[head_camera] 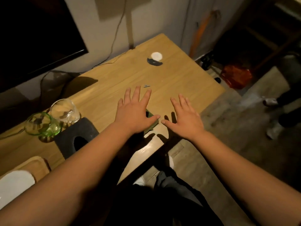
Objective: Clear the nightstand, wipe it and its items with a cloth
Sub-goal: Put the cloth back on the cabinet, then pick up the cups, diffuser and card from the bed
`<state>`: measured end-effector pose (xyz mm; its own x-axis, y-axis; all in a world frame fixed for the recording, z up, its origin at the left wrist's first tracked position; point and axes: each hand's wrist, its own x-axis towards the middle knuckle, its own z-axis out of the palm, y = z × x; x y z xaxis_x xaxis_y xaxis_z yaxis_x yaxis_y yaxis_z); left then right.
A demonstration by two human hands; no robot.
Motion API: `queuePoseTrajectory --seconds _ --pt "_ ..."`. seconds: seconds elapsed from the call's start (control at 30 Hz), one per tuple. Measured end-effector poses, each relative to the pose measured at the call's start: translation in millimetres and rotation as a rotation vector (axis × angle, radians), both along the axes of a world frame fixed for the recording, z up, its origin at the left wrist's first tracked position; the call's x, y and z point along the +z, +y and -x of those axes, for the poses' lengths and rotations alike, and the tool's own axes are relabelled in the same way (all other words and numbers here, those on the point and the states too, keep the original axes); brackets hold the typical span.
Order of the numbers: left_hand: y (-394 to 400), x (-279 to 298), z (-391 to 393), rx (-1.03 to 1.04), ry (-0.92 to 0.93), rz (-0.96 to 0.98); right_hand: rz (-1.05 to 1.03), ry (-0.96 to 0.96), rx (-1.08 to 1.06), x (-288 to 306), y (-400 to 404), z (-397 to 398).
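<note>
The wooden nightstand top (171,79) fills the middle of the view. My left hand (133,111) lies flat with spread fingers over a green cloth (152,123), most of which is hidden under the palm. My right hand (185,116) hovers open just to the right, near the front edge, holding nothing. At the left stand a clear glass (65,110) and a green glass (41,123), with a dark tissue box (75,136) in front of them. A small round white-topped object (155,58) sits near the far edge.
A wooden tray (35,167) with a white item (14,185) lies at the lower left. A dark screen (32,33) and cables are behind the top. On the floor at right are an orange bag (236,75) and another person's legs (283,111).
</note>
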<state>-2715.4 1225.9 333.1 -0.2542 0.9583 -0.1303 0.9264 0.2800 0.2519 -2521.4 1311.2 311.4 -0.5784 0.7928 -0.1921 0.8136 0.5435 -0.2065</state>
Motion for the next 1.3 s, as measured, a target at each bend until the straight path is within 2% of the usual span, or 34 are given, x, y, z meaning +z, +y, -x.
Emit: queuePoseTrajectory --seconds 0.27,0.5,0.7,0.9,1.07,1.17,1.3 --pt "40.3 59.7 -121.9 -0.469 0.067 -0.136 -0.114 0.062 -0.462 62.1 -54.9 -141.7" --pt "25.8 98.7 -295.7 -0.885 0.055 -0.247 -0.221 0.124 -0.886 94.7 -140.8 -296.4" --pt "-45.6 115.7 -473.7 -1.214 0.005 -0.339 -0.283 0.120 -1.199 105.7 -271.4 -442.3" --pt "-156.5 123.9 -629.0 -1.527 -0.074 -0.340 -0.324 0.117 -1.525 111.0 -421.1 -555.4" --pt "-226.6 126.3 -722.1 -1.713 -0.132 -0.331 -0.274 0.076 -1.772 116.9 -520.6 -610.8" --pt "-260.7 126.5 -769.9 -1.837 -0.140 -0.333 -0.318 0.023 -1.860 123.3 -570.3 -634.4" --pt "-284.8 118.5 -828.7 -1.986 -0.132 -0.323 -0.258 -0.010 -2.031 124.5 -603.1 -663.0"
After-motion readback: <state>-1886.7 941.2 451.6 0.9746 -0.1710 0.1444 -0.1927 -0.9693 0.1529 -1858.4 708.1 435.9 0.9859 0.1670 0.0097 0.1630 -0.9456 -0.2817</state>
